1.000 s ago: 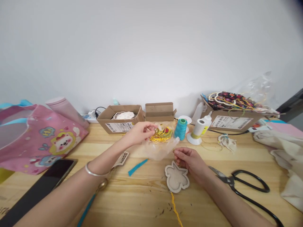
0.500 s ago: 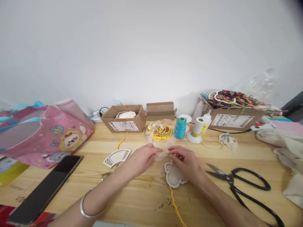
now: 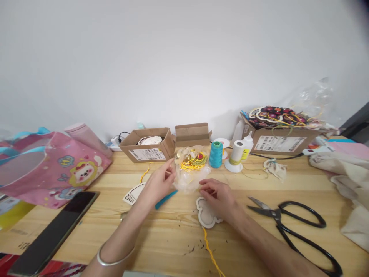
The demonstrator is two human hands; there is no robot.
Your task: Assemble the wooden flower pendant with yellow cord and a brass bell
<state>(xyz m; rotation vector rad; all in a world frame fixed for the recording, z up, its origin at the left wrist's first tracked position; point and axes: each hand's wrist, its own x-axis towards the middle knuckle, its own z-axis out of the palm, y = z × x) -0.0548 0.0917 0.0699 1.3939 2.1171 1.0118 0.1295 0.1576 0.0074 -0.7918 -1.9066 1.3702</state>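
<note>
My left hand (image 3: 162, 181) is at the left edge of a clear plastic bag (image 3: 188, 181), its fingers curled on the film. Inside the bag lie yellow cords (image 3: 191, 164) and gold-coloured bits. My right hand (image 3: 220, 198) is pinched closed by the bag's lower right edge; what is between its fingertips is too small to make out. Partly under that hand lies a pale cloud-shaped frame (image 3: 206, 215) with a twisted yellow cord (image 3: 210, 248) running toward me. A fan-shaped wooden piece (image 3: 131, 195) is partly hidden behind my left forearm.
Black-handled scissors (image 3: 278, 214) lie at right. Behind stand a teal thread cone (image 3: 216, 154), a white spool (image 3: 236, 153), a glue bottle (image 3: 247, 146) and cardboard boxes (image 3: 150, 154). A blue strip (image 3: 165, 200), a phone (image 3: 57, 231) and a pink bag (image 3: 66, 165) are leftward.
My left hand has moved left and up from the bag's lower end to its left side. The blue strip now shows on the table. My right hand stays near the cloud-shaped frame.
</note>
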